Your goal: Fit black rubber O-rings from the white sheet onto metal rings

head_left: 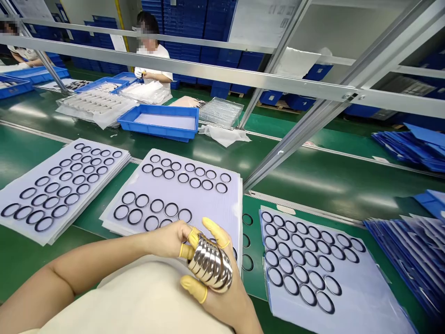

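Observation:
A row of shiny metal rings (pixel 210 264) is bunched together in front of my body. My right hand (pixel 229 290) grips this bunch, with the thumb below and fingers behind it; yellow finger cots cover the fingertips. From the left, my left hand (pixel 170 239) has its bent fingers, also in yellow cots, closed at the near end of the bunch. Just beyond lies a white sheet stack (pixel 205 204) with dark-edged rings in rows, partly hidden by my hands. Several loose dark rings (pixel 247 240) lie on the green table to its right.
More ring-covered sheets lie at left (pixel 69 185) and right (pixel 358 287). A metal frame post (pixel 295 134) rises from the table behind. Across it are a blue tray (pixel 160 123), clear plastic trays (pixel 221 111) and a co-worker (pixel 153 60). Blue sheets (pixel 406 264) are stacked far right.

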Demonstrator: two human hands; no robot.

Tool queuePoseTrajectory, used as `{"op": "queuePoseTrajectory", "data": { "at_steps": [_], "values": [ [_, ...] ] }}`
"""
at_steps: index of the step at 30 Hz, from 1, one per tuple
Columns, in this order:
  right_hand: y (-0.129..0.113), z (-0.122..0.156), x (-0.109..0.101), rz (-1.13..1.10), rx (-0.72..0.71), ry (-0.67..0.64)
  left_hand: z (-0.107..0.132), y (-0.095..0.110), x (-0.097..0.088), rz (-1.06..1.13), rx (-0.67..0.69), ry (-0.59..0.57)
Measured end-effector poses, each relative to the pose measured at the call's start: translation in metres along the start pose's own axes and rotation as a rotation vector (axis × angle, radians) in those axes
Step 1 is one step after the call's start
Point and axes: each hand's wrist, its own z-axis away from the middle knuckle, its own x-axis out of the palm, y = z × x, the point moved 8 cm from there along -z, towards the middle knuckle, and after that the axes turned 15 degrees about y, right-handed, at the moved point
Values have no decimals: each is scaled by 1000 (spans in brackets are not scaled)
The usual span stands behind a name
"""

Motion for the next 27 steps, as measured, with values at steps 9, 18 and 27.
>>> {"op": "queuePoseTrajectory", "data": {
  "at_steps": [9, 18, 27],
  "values": [
    [6, 12, 20, -422, 152, -170, 12, 25, -4, -161, 356, 96],
    [45, 5, 16, -896, 485, 140, 24, 45, -32, -526, 600, 298],
    [102, 20, -34, -479, 526, 568, -2, -13, -71, -625, 305, 507]
  ]
}}
